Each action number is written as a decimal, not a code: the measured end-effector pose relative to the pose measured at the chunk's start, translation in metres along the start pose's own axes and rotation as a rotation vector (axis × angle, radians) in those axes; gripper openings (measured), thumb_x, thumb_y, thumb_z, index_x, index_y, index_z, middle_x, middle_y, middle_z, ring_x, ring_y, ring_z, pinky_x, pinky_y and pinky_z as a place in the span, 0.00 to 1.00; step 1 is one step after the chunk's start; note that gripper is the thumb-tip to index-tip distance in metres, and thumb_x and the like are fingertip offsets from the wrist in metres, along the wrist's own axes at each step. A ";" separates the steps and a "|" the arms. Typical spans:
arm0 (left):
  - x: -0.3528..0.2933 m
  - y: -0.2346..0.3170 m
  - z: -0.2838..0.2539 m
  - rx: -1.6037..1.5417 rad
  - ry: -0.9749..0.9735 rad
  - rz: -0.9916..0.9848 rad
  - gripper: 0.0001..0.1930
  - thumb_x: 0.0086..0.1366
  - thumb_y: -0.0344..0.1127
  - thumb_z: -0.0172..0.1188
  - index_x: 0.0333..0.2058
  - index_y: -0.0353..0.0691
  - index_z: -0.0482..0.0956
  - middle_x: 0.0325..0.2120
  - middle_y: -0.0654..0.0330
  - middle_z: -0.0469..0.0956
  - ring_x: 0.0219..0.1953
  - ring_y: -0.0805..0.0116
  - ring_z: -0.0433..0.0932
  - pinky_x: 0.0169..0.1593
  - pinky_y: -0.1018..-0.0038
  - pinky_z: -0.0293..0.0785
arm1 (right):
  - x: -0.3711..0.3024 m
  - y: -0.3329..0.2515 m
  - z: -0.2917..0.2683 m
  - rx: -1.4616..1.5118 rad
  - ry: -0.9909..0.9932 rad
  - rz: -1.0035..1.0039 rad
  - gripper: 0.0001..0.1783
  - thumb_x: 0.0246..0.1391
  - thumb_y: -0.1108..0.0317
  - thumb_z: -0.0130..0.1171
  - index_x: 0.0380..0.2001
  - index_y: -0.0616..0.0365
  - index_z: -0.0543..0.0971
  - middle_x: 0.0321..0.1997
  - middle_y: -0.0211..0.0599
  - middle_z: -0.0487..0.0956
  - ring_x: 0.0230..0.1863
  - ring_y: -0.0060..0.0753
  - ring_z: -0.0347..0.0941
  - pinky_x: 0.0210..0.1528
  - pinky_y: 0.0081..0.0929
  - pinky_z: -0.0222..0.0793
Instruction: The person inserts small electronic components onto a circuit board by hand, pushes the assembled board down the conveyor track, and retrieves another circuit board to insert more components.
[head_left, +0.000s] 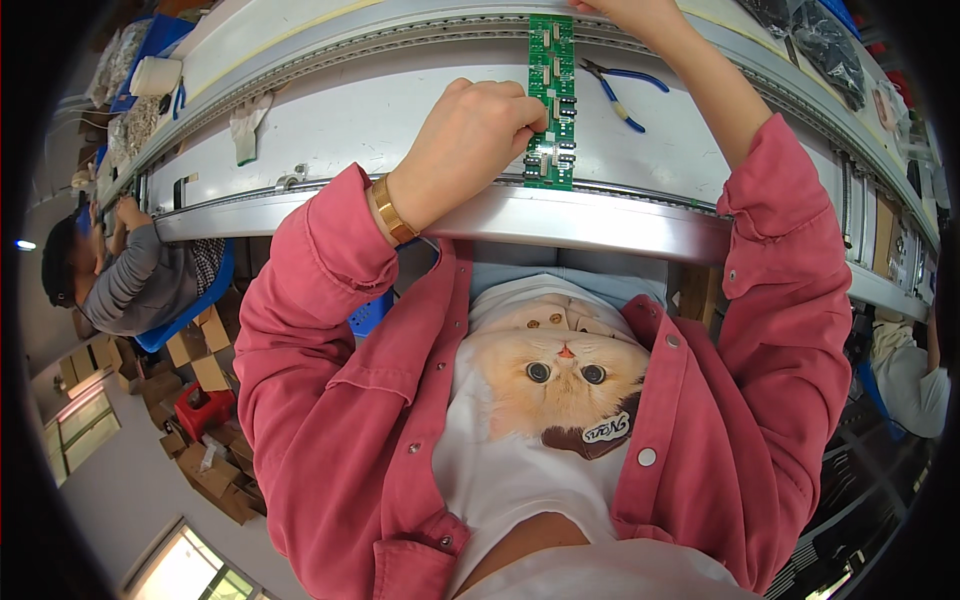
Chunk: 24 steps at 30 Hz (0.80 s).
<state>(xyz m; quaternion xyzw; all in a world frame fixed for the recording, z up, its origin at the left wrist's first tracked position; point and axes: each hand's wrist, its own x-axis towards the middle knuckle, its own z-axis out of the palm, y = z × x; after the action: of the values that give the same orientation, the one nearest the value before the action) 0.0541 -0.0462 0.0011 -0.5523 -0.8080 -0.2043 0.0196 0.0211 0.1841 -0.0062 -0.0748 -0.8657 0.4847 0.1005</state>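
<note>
A long green circuit board (551, 80) lies crosswise over the two rails of the workbench, with pale connectors and small black parts along it. My left hand (470, 145) is closed, its pinched fingertips at the board's left edge near the lower connectors. Whatever those fingers grip is hidden. At the top edge of the view, my right hand (630, 12) is beyond the board's far end and partly cut off, so its grip does not show. Blue-handled pliers (618, 88) with open jaws lie to the right of the board.
A metal front rail (620, 222) runs between me and the bench surface. A white glove (248, 128) lies to the left. Beyond the far rail are a white roll (156, 76) and dark plastic bags (828, 52). Another person (140, 275) sits at far left.
</note>
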 end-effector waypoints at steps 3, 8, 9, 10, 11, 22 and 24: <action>0.001 -0.002 -0.002 0.001 0.007 0.010 0.06 0.51 0.26 0.61 0.30 0.38 0.80 0.27 0.61 0.77 0.23 0.65 0.72 0.31 0.71 0.69 | -0.004 -0.004 0.000 0.042 -0.021 0.051 0.13 0.40 0.70 0.55 0.31 0.61 0.82 0.24 0.34 0.81 0.22 0.28 0.74 0.29 0.20 0.70; 0.012 -0.018 -0.025 -0.014 -0.001 -0.058 0.08 0.51 0.29 0.62 0.32 0.37 0.80 0.29 0.59 0.78 0.25 0.62 0.75 0.32 0.71 0.72 | -0.015 0.006 0.001 0.099 -0.273 -0.006 0.10 0.42 0.71 0.54 0.28 0.61 0.81 0.25 0.37 0.80 0.24 0.36 0.74 0.31 0.27 0.71; 0.020 -0.031 -0.028 0.035 0.016 -0.040 0.09 0.51 0.32 0.63 0.33 0.37 0.80 0.29 0.58 0.79 0.26 0.61 0.76 0.33 0.71 0.72 | -0.024 0.005 0.001 0.060 -0.261 -0.048 0.09 0.43 0.73 0.54 0.29 0.61 0.81 0.25 0.36 0.80 0.24 0.33 0.73 0.31 0.26 0.70; 0.030 -0.038 -0.034 0.032 0.021 -0.047 0.09 0.51 0.32 0.63 0.33 0.37 0.80 0.29 0.58 0.79 0.26 0.61 0.76 0.33 0.71 0.72 | -0.035 0.003 0.001 0.022 -0.250 -0.088 0.09 0.43 0.75 0.55 0.30 0.62 0.80 0.26 0.36 0.80 0.23 0.31 0.72 0.30 0.24 0.69; 0.043 -0.044 -0.043 0.068 -0.078 -0.146 0.10 0.52 0.33 0.62 0.34 0.38 0.81 0.28 0.58 0.79 0.25 0.60 0.76 0.33 0.71 0.73 | -0.046 0.002 0.000 -0.016 -0.237 -0.129 0.09 0.44 0.77 0.56 0.31 0.62 0.80 0.27 0.35 0.79 0.23 0.28 0.71 0.29 0.23 0.69; 0.107 -0.148 0.016 0.208 0.374 -0.157 0.09 0.55 0.34 0.52 0.26 0.38 0.80 0.28 0.48 0.77 0.30 0.46 0.74 0.38 0.60 0.71 | -0.075 -0.002 0.005 -0.351 -0.139 -0.378 0.09 0.44 0.79 0.56 0.31 0.59 0.79 0.28 0.29 0.79 0.24 0.23 0.69 0.29 0.18 0.66; 0.108 -0.152 0.018 0.204 0.363 -0.144 0.09 0.55 0.34 0.52 0.26 0.38 0.80 0.28 0.48 0.77 0.30 0.45 0.74 0.38 0.60 0.72 | -0.072 -0.001 0.005 -0.347 -0.148 -0.370 0.09 0.44 0.80 0.56 0.31 0.59 0.79 0.29 0.29 0.78 0.24 0.23 0.69 0.29 0.18 0.66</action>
<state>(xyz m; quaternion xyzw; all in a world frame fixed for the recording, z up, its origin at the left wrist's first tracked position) -0.1212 0.0086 -0.0345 -0.4423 -0.8451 -0.2184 0.2061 0.0894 0.1630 -0.0153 0.1044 -0.9398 0.3064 0.1098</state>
